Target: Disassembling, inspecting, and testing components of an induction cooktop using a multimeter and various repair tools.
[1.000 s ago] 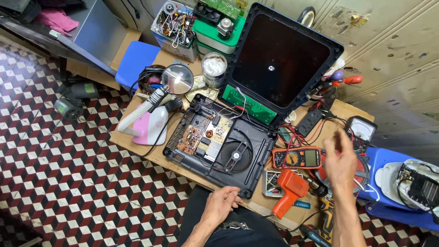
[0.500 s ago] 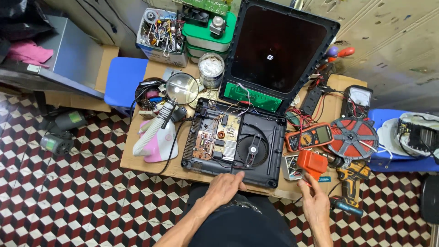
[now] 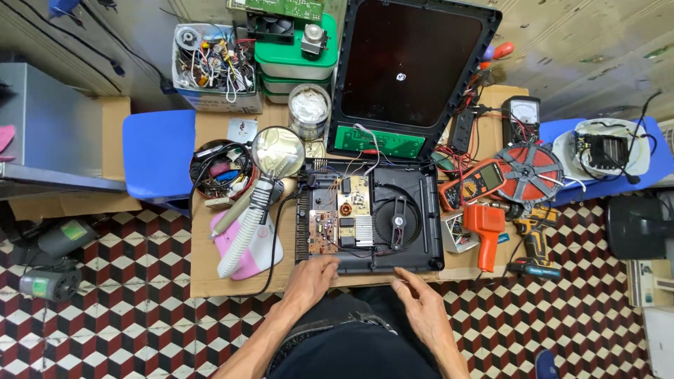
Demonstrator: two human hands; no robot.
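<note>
Cooktop base (image 3: 370, 223), opened, lies mid-bench below its raised black lid (image 3: 414, 67). I rest my left hand (image 3: 309, 275) spread on its near edge; my right hand (image 3: 421, 307), open and empty, sits just short. I'd grip evenly, clear of the boards (image 3: 340, 223).

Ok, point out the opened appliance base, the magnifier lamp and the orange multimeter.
opened appliance base (image 3: 414, 203): head view, on its black plastic floor.
magnifier lamp (image 3: 278, 151): head view, on the round lens.
orange multimeter (image 3: 472, 184): head view, on its front face.

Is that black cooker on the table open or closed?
Open. Its glass top is flipped up, baring the circuit boards and fan inside the base.
</note>
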